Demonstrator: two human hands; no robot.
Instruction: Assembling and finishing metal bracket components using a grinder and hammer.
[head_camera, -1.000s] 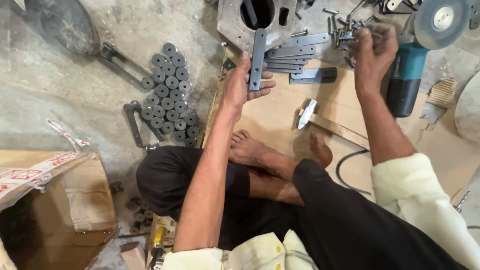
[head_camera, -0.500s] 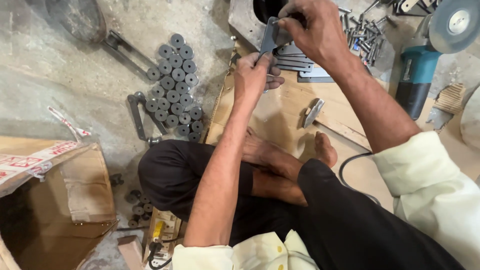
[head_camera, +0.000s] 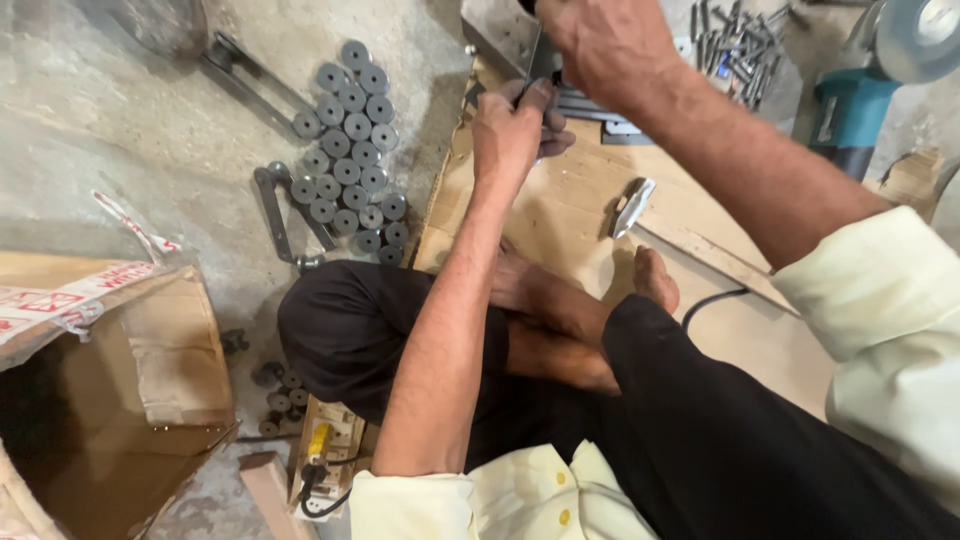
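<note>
Steadying a flat grey metal bar, the left hand grips its lower end; the right hand closes fingers over the top, above the plywood board.

Round grey metal discs on concrete floor, open cardboard box, teal angle grinder, loose bolts

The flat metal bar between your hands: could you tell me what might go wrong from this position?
Both the left hand and right hand crowd the metal bar by the steel plate, so a slip could pinch fingers. The hammer lies near a bare foot and could be kicked. The angle grinder sits close to the right forearm, and a cable runs near the leg and might snag.
</note>
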